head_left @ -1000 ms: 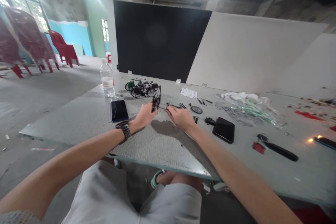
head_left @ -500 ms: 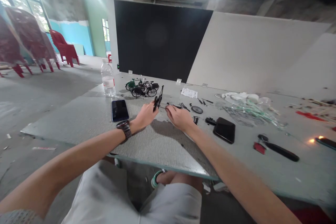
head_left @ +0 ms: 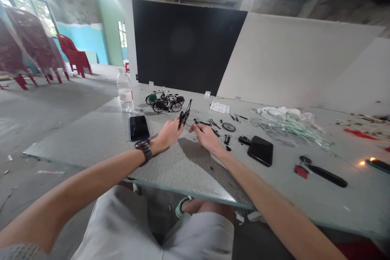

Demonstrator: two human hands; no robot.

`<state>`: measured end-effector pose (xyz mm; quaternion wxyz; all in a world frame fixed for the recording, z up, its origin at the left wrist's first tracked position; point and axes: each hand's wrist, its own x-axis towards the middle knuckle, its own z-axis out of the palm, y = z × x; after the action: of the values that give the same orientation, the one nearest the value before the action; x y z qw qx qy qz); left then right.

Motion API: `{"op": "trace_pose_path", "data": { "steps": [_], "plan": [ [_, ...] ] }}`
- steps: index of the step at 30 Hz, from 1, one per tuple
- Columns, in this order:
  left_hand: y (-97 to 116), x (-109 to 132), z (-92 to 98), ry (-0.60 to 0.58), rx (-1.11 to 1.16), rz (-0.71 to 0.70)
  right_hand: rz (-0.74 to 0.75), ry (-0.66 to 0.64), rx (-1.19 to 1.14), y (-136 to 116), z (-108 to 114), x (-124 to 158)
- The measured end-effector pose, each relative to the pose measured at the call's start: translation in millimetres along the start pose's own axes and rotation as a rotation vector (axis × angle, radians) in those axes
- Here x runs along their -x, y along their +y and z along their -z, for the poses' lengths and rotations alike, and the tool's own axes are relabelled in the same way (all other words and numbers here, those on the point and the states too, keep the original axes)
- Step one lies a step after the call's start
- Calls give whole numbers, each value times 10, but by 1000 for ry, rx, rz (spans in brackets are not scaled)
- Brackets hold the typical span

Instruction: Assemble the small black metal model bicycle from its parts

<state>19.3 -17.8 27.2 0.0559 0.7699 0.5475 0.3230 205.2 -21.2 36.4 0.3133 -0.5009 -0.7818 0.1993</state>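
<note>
My left hand (head_left: pixel 167 133) is shut on a black miniature bicycle frame (head_left: pixel 184 115), which stands up tilted above the grey table (head_left: pixel 91 138). A wristwatch (head_left: pixel 144 149) sits on that wrist. My right hand (head_left: pixel 206 137) hangs just to the right with curled fingers, and nothing shows in them. Small black model parts (head_left: pixel 207 122) lie right in front of its fingertips. Close by lie a round black disc (head_left: pixel 228 127) and a black part (head_left: pixel 227 139). Two finished model bicycles (head_left: pixel 164 102) stand beyond my hands.
A water bottle (head_left: pixel 125 91) and a dark phone (head_left: pixel 139 128) stand left of my hands. To the right lie a black phone (head_left: pixel 260 150), a plastic parts sprue (head_left: pixel 289 132), a paper sheet (head_left: pixel 219 107) and a black-handled tool (head_left: pixel 326 176). Red chairs (head_left: pixel 74 61) stand far left.
My right hand has turned slightly, and its fingers have drawn together above the small black parts. My left hand and the bicycle frame have barely moved.
</note>
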Motion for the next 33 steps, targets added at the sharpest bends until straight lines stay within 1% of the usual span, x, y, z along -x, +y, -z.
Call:
{"op": "trace_pose_path", "data": {
  "steps": [1, 3, 6, 8, 10, 11, 13, 15, 17, 20, 21, 22, 23, 24, 26, 29, 31, 33],
  "plan": [
    [-3, -3, -6, -1, 0, 5, 20, 5, 31, -15, 20, 6],
    [-12, -7, -23, 6, 1, 12, 116, 4, 163, -18, 71, 20],
    [-28, -7, -47, 3, 1, 6, 302, 0, 461, 51, 144, 32],
    [-32, -2, -54, -1, -1, 1, 393, 14, 623, 120, 171, 30],
    [-29, 8, -51, -1, -6, -7, 429, 11, 682, 171, 172, 26],
    [-24, 14, -45, 0, -11, -11, 434, 9, 670, 181, 162, 27],
    [-12, 27, -28, -4, -26, -16, 424, 5, 556, 162, 125, 39],
    [3, 38, -8, -15, -44, -10, 364, 8, 345, 100, 70, 57],
    [13, 43, 11, -29, -60, 0, 214, 9, 99, 21, 9, 69],
    [11, 35, 24, -38, -66, 12, -82, -55, -212, -66, -62, 63],
    [5, 29, 23, -37, -65, 11, -136, -74, -263, -78, -70, 56],
    [-3, 21, 20, -34, -63, 10, -150, -76, -270, -82, -68, 50],
    [-12, 13, 14, -28, -58, 9, -128, -59, -233, -78, -55, 44],
    [-21, 5, 7, -22, -50, 9, -75, -31, -158, -66, -33, 41],
    [-34, -7, -11, -10, -27, 10, 79, 10, 64, -24, 32, 43],
    [-37, -10, -32, -3, 2, 16, 311, 24, 441, 58, 131, 56],
    [-30, -2, -37, -5, 11, 22, 391, 31, 627, 103, 166, 62],
    [-19, 10, -33, -7, 11, 21, 412, 9, 695, 125, 164, 65]
  ]
}}
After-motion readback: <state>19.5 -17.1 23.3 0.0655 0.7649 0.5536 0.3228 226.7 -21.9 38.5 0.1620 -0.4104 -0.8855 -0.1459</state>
